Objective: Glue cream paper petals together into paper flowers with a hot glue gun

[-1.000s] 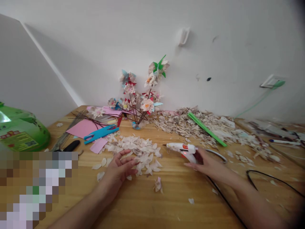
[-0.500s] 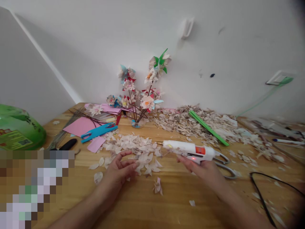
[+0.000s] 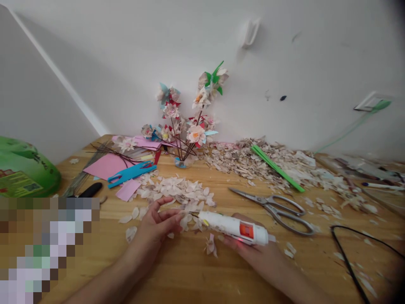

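My right hand [image 3: 253,249] grips a white glue gun [image 3: 232,227] with an orange label, its nozzle pointing left toward my left hand. My left hand [image 3: 158,223] rests on the wooden table [image 3: 190,274] with fingers curled, fingertips pinching at a pale paper petal [image 3: 185,218] at the edge of a petal pile [image 3: 177,194]. A small folded petal piece [image 3: 210,246] lies just below the gun.
Metal scissors [image 3: 275,207] lie right of the gun. A black cord [image 3: 348,257] runs off at the right. A vase of paper flowers [image 3: 186,126], pink paper [image 3: 106,165], a blue cutout [image 3: 131,173], a green strip [image 3: 276,168], paper scraps and a green bottle [image 3: 22,169] surround the area.
My right hand lifted the glue gun off the scissors and carried it left and nearer, bringing its nozzle up to my left fingertips. The left hand stayed put.
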The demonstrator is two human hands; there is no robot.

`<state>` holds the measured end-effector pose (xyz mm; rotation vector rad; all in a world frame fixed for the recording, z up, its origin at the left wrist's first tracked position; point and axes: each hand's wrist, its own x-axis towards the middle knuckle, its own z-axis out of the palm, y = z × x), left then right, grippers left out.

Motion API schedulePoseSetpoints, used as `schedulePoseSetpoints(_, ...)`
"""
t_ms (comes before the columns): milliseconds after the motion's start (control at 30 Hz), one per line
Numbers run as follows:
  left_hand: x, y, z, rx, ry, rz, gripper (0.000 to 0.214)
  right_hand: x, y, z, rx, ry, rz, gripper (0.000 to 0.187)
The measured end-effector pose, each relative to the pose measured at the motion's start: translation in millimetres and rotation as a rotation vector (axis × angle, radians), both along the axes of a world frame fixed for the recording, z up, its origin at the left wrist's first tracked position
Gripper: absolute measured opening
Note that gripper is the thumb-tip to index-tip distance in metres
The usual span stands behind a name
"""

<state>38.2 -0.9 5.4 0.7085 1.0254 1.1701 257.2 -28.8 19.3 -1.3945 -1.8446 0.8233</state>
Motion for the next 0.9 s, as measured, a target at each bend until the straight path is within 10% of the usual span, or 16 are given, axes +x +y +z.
schedulePoseSetpoints(900,-0.9,-1.4,5.0,-0.022,0.043,-0.001,0.061,-0.7,-2.1,0.3,0.021,-0.03,-0.001,0.023)
